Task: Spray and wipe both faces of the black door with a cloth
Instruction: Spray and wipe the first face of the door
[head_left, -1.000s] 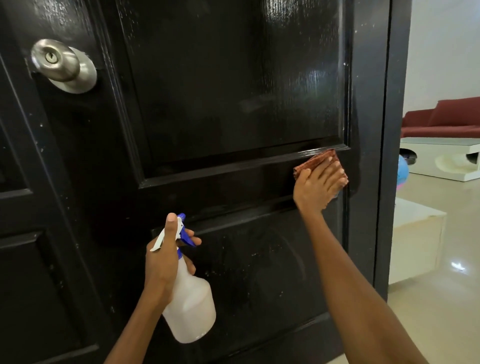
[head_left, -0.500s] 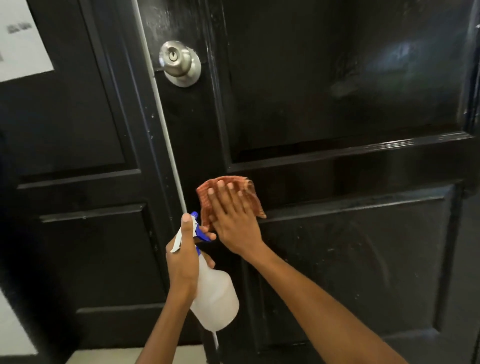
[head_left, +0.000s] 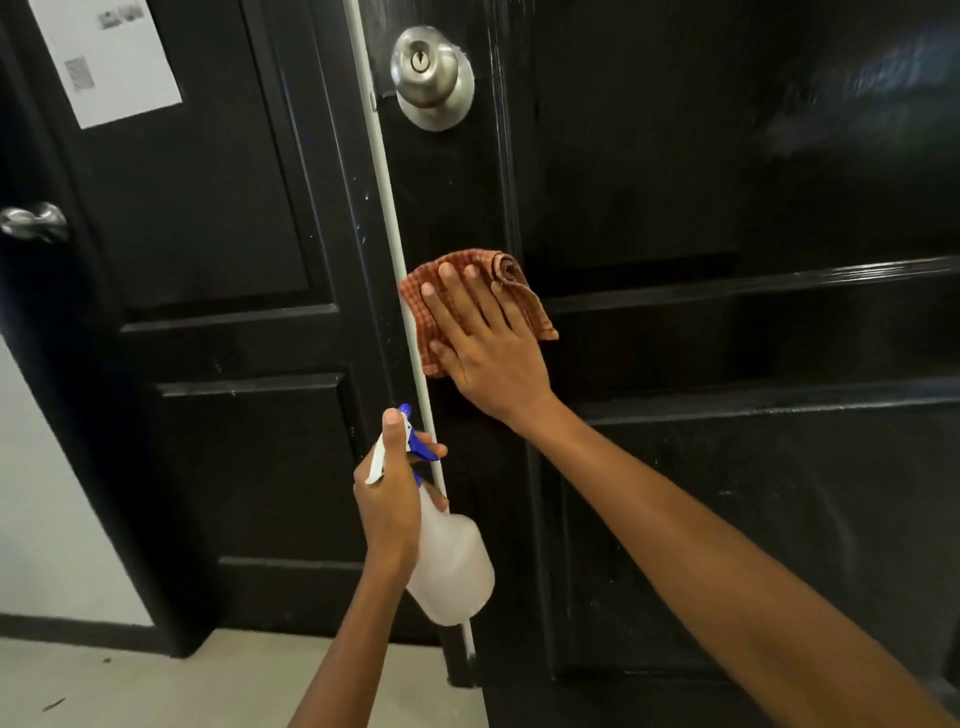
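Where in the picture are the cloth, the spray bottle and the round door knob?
cloth (head_left: 511, 270), head view, bunched upper corner.
spray bottle (head_left: 454, 569), head view, translucent body.
door knob (head_left: 423, 61), head view, knob face.

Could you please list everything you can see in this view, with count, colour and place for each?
Black door: one, glossy black, fills the right and centre.
Round knob: one, silver with a keyhole, upper part of that door near its left edge.
Cloth: one, reddish-brown checked, flat against the door below the knob.
Spray bottle: one, translucent white with a blue and white trigger head, lower centre.
Second door: one, black, on the left.
Handle: one, silver, far left on the second door.
Paper sheet: one, white, stuck on the second door's top.
Floor: pale, bottom left.
Left hand: grip round the bottle's neck.
Right hand: fingers straight, pressing the cloth.
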